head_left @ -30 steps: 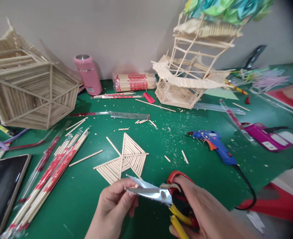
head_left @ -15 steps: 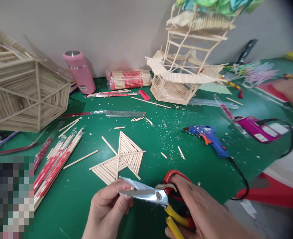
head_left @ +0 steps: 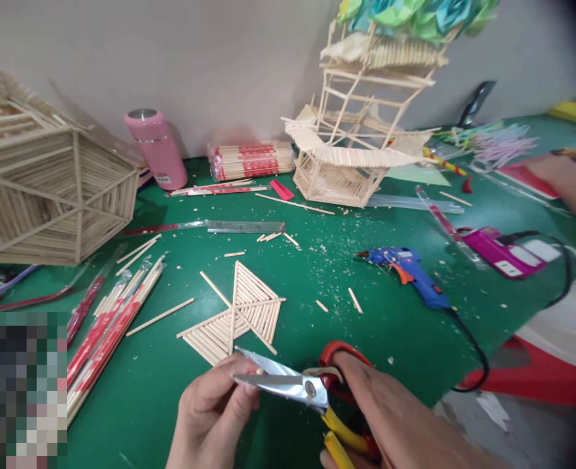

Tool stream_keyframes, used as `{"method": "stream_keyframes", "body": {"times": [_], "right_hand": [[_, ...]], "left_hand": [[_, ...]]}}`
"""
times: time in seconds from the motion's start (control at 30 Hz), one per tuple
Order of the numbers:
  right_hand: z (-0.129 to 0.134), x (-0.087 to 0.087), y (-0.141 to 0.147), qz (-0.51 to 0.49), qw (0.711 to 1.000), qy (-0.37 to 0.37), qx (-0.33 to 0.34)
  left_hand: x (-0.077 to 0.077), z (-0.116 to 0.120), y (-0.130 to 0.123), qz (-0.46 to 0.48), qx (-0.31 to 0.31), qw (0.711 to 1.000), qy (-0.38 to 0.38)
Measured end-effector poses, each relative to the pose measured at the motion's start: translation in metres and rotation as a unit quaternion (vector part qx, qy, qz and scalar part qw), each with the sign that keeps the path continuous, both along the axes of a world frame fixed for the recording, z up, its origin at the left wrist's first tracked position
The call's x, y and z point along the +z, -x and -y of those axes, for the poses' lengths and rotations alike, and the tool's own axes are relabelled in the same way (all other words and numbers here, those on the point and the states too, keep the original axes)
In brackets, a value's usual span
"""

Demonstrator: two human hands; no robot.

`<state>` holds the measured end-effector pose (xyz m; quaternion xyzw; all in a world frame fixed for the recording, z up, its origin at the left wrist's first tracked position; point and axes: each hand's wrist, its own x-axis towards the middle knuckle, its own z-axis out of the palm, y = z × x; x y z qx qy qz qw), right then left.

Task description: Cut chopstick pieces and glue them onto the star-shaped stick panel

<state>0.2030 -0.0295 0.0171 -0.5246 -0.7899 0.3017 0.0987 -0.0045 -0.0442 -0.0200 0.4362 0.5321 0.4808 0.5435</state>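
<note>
In my right hand (head_left: 380,404) is a pair of scissors (head_left: 292,384) with red and yellow handles, its blades parted. My left hand (head_left: 214,407) pinches a thin wooden stick (head_left: 260,371), of which only the tip shows between the blades; my fingers hide the remainder. Just beyond the blades, a spoked panel of wooden sticks (head_left: 256,309) lies flat on the green table (head_left: 288,280), with some of its wedges filled by parallel sticks. Short cut pieces (head_left: 355,300) and a longer loose stick (head_left: 161,317) lie around it.
A blue glue gun (head_left: 410,270) with a black cord lies right, near a purple power strip (head_left: 505,254). Stick models stand left (head_left: 56,195) and back (head_left: 361,150). A pink bottle (head_left: 156,150) and packed sticks (head_left: 251,161) stand behind. Another person's hand (head_left: 561,172) is far right.
The view has shifted slightly, so background things sit a little lower and further left. My hands, the stick and the scissors hold almost the same pose.
</note>
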Motion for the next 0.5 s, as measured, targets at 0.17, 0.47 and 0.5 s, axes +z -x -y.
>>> {"method": "stream_keyframes", "body": {"times": [0.17,0.47,0.5], "right_hand": [[-0.0001,0.0037,0.0014,-0.001,1.000,0.008,0.009],[-0.0032,0.0007,0.0014,0.006,0.999,0.010,0.047],[-0.0033,0.0011,0.0012,0.007,0.999,0.011,0.049]], "left_hand": [[0.0027,-0.0015,-0.0002,-0.006,-0.002,1.000,0.000],[0.0000,0.0004,0.0002,0.012,0.006,1.000,0.010],[-0.0004,0.0006,0.0002,0.010,0.007,1.000,0.009]]}}
